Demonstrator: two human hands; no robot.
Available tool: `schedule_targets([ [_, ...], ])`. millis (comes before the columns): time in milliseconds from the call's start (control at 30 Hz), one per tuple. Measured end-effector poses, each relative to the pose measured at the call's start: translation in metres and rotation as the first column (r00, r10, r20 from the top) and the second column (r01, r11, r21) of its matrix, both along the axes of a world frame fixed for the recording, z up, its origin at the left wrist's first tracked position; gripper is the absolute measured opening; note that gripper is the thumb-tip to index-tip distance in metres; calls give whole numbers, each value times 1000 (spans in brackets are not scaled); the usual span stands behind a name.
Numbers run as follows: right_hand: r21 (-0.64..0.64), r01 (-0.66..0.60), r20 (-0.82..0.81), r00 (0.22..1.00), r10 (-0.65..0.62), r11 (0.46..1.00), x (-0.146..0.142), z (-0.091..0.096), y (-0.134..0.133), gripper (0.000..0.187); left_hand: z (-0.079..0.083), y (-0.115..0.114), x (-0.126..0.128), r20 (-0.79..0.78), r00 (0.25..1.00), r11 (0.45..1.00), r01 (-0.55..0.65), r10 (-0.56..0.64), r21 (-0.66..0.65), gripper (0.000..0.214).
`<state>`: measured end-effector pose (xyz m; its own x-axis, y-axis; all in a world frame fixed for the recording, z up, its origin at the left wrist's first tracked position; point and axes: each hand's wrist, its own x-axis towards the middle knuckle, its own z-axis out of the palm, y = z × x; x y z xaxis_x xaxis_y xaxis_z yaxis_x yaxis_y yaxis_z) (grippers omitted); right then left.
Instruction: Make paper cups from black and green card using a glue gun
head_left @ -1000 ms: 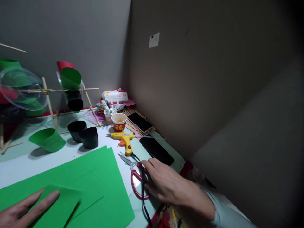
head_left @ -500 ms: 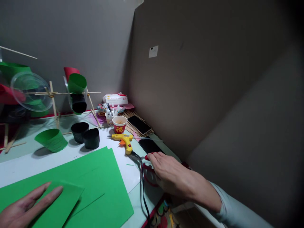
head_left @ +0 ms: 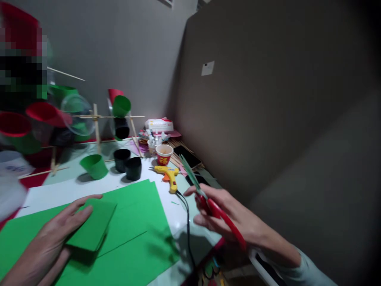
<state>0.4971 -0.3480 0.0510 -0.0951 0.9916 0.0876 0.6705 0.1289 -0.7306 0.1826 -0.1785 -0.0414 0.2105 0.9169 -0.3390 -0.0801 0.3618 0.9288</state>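
Observation:
My left hand point(head_left: 67, 226) pinches a folded piece of green paper point(head_left: 97, 224) between thumb and fingers, held just over large green sheets point(head_left: 131, 214) lying on the table. In my right hand point(head_left: 226, 210) is a pair of red-handled scissors point(head_left: 223, 216), raised above the table's right side with the blades pointing up and away. The blades look close together. A yellow glue gun point(head_left: 171, 176) lies just beyond the scissors, its black cord running toward me.
Two black paper cups point(head_left: 133, 169) and a green paper cup point(head_left: 93, 166) stand behind the sheets. Beyond them is a stick frame point(head_left: 95, 127) carrying coloured cups. A red-and-white cup point(head_left: 164, 155), a phone point(head_left: 187, 156) and wooden sticks lie near the right wall point(head_left: 268, 99).
My right hand has picked up the scissors from the table's right side and lifted them. My left hand has raised and tilted the folded green paper. The view has swung left.

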Motion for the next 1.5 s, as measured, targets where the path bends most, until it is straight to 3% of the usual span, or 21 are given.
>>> schedule_targets([
  [67, -134, -182, -255, 956, 143, 974, -18, -3, 17, 41, 12, -1, -2, 62, 998, 1000, 21, -20, -15, 72],
  [133, -219, -342, -405, 884, 234, 914, -36, -7, 35, 44, 19, -2, -3, 101, 995, 1000, 2, -2, -2, 70],
  [267, -289, -569, -688, 683, 246, 770, -63, -14, 66, 43, 23, -1, -9, 168, 985, 998, -50, 44, 32, 64],
  [367, -265, -631, -760, 602, 244, 729, -72, -28, 81, 45, 21, 3, -16, 208, 975, 995, -84, 71, 53, 61],
  [533, -229, -725, -830, 494, 259, 650, -72, -58, 96, 65, 17, 13, -25, 213, 969, 990, -132, 121, 41, 57],
  [700, -328, -667, -838, 533, 120, 669, -71, -53, 93, 60, 15, 13, -23, 190, 967, 984, -179, 172, 21, 59],
  [833, -400, -640, -835, 549, 27, 656, -70, -44, 91, 56, 25, 5, -14, 169, 967, 982, -191, 190, -12, 52],
  [967, -389, -653, -832, 552, 57, 650, -71, -50, 94, 58, 32, 0, -9, 153, 967, 978, -199, 205, -58, 46],
  [1133, -346, -687, -831, 540, 130, 639, -73, -63, 96, 63, 20, 3, -15, 150, 973, 985, -170, 173, -34, 48],
  [1333, -275, -704, -873, 469, 138, 655, -76, -67, 98, 65, 16, 0, -12, 78, 990, 993, -116, 118, -31, 51],
  [1500, -218, -675, -863, 471, 184, 705, -80, -69, 99, 63, 5, -3, -11, 0, 975, 974, -221, 222, -55, 81],
])
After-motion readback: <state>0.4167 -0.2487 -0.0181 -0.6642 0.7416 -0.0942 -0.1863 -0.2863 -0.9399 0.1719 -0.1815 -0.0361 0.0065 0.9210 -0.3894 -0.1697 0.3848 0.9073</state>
